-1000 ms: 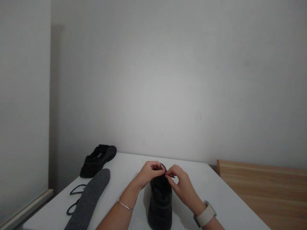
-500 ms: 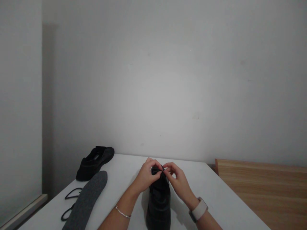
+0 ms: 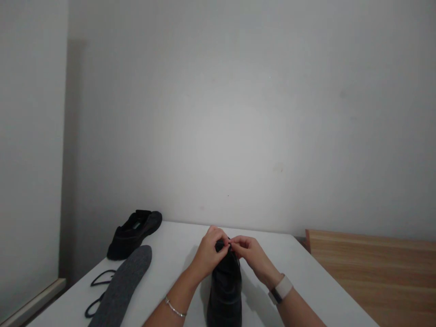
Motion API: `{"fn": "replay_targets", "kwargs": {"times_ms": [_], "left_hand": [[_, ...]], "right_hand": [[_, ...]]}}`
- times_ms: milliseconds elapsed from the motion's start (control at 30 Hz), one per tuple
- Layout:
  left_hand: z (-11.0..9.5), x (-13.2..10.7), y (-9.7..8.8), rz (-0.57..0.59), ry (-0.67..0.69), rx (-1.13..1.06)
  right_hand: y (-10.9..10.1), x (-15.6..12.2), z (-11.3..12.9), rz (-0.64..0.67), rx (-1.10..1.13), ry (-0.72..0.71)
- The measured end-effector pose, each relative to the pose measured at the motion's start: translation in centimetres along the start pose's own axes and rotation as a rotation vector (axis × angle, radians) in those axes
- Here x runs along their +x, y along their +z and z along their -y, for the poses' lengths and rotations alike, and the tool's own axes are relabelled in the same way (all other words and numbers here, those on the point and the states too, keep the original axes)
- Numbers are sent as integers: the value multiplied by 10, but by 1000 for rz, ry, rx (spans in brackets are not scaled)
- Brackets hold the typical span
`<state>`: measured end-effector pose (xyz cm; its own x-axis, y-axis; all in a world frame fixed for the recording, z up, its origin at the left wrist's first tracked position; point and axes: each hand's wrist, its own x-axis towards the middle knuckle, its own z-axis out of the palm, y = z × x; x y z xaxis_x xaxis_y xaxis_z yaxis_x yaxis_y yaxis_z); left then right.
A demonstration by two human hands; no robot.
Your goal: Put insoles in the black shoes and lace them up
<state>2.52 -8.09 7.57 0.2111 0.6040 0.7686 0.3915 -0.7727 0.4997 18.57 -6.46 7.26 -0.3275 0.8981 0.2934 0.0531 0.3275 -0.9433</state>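
A black shoe [image 3: 225, 295] stands on the white table in front of me, heel end towards me. My left hand [image 3: 211, 250] is closed on its upper near the tongue, thumb and fingertips pinched together. From the other side my right hand [image 3: 248, 254] pinches with thumb and index finger, its tips meeting those of the left. What lies between the right fingertips is too small and dark to make out. The fingers hide much of the shoe's far part and its eyelets.
Another black shoe [image 3: 134, 234] lies at the table's far left corner. Nearer stands out a grey insole [image 3: 126, 286], flat on the table [image 3: 166, 268], with a black shoelace [image 3: 97, 278] looping out from under it. A wall rises behind; a wooden panel [image 3: 368, 268] is at right.
My right hand has turned slightly, its fingertips drawing closer to the left ones. The left hand keeps its pinch on the shoe. The view has shifted a little.
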Motion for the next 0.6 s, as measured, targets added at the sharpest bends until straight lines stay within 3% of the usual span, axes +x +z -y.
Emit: {"fn": "replay_targets", "kwargs": {"times_ms": [267,467,600], "left_hand": [[0,2,-8,-12,-116,-42],[1,0,-15,153,-269,-232],[0,1,-18,197,-321,-324]], "right_hand": [[0,-1,0,-81,-174,-107],[-1,0,-3,-130,-304,-122],[-2,0,-7,-148,-380,-145]]}}
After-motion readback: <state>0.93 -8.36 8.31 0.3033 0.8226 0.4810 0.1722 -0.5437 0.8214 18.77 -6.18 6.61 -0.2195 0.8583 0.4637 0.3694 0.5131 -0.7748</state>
